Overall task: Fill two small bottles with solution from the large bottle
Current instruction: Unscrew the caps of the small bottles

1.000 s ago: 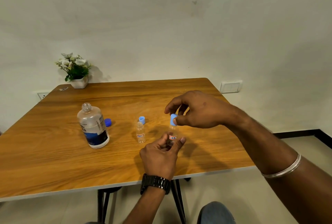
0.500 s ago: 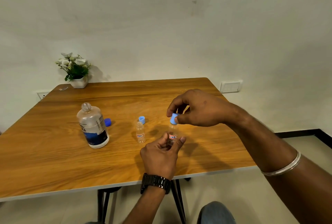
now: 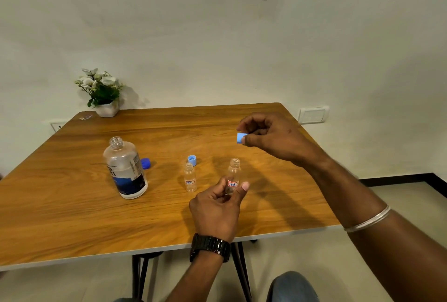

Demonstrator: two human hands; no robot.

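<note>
Light-blue cap [image 3: 242, 138] pinched between thumb and curled fingers of right hand [image 3: 271, 137], lifted at 1 o'clock from the open small bottle [image 3: 233, 176]. Left hand [image 3: 217, 207] grips that bottle's base, upright. Second small bottle [image 3: 190, 180] stands uncapped at its 9 o'clock; large bottle [image 3: 125, 168] farther that way on wooden table [image 3: 72, 217].

large bottle [image 3: 125, 168] left of two small bottles [image 3: 190, 179], plant [image 3: 102, 91] behind
</note>
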